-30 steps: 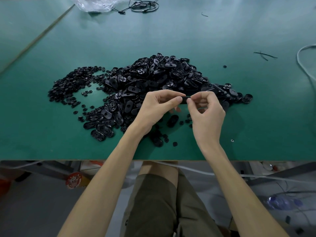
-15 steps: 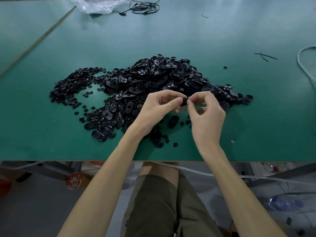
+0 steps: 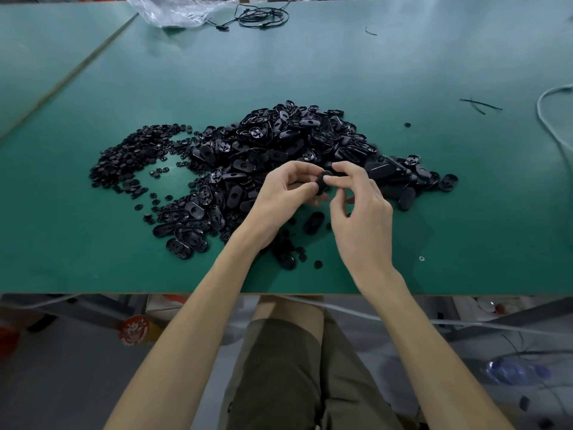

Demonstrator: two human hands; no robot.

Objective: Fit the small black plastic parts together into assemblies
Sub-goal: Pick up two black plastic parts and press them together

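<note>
As left hand (image 3: 279, 200) and right hand (image 3: 359, 218) pinch the oval part (image 3: 320, 183), its long axis runs near-to-far.

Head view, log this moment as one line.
left hand: holds oval part | right hand: pinches oval part | parts pile: on green table, behind hands
</note>
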